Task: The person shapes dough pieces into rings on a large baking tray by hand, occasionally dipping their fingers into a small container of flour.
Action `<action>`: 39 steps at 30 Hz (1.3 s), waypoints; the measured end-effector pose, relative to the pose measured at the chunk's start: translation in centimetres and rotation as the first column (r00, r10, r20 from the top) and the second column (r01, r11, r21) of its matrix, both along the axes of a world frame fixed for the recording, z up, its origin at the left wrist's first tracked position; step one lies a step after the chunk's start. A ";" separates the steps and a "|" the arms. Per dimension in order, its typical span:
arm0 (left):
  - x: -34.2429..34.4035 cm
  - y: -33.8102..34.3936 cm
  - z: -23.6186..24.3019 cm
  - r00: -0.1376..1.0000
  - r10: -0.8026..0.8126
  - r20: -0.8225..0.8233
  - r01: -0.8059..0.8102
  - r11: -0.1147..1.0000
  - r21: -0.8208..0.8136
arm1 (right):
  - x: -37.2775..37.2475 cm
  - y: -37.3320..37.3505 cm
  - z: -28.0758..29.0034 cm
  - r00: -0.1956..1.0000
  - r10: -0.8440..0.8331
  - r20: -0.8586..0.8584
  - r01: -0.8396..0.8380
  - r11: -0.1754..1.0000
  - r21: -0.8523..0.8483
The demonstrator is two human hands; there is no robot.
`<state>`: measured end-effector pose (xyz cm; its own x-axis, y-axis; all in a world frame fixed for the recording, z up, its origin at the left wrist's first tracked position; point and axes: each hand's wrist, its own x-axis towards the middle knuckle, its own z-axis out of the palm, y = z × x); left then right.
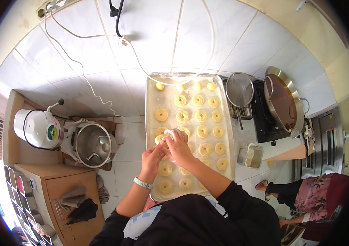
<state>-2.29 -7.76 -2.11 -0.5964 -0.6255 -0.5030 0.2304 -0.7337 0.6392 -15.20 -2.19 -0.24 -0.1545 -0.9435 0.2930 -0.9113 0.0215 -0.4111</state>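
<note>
My left hand (152,159) and my right hand (177,148) meet over the left part of a large flour-dusted tray (231,143). The fingers of both are closed together around a pale yellow piece of dough (159,140), which they mostly cover. White flour shows on the right fingertips. Rows of round dough rings (202,131) with small center holes lie on the tray. Along its far edge sit several smaller dough balls (211,86) without visible holes. My forearms hide some rings near the tray's front.
Right of the tray are a mesh strainer (240,90), a black stove (262,119) with a wide pan of brown oil (283,102), and a clear container (253,156). A stand mixer (39,127) with a steel bowl (93,145) stands left. Another person (322,192) is at lower right.
</note>
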 end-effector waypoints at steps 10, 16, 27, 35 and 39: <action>-2.1 5.1 3.3 0.997 -0.043 -0.069 0.028 0.977 -0.211 | -1.0 7.5 4.0 0.995 0.038 0.088 -0.029 0.994 -0.109; -2.1 6.4 5.8 0.990 -0.144 0.007 0.135 0.909 -0.395 | -3.0 8.6 4.4 0.485 -0.059 0.872 0.066 0.997 0.030; -0.2 7.1 6.0 0.988 -0.036 -0.153 0.003 0.977 -0.213 | -1.5 9.3 5.7 0.249 0.002 0.968 0.065 0.998 -0.018; 0.8 6.7 6.3 0.994 -0.082 -0.078 0.069 0.985 -0.160 | -1.3 9.4 5.9 0.245 -0.077 0.967 0.040 0.997 0.070; 1.1 6.0 5.7 0.990 -0.130 -0.050 0.119 0.977 -0.179 | -0.5 9.5 6.1 0.244 -0.065 0.968 0.005 0.998 0.066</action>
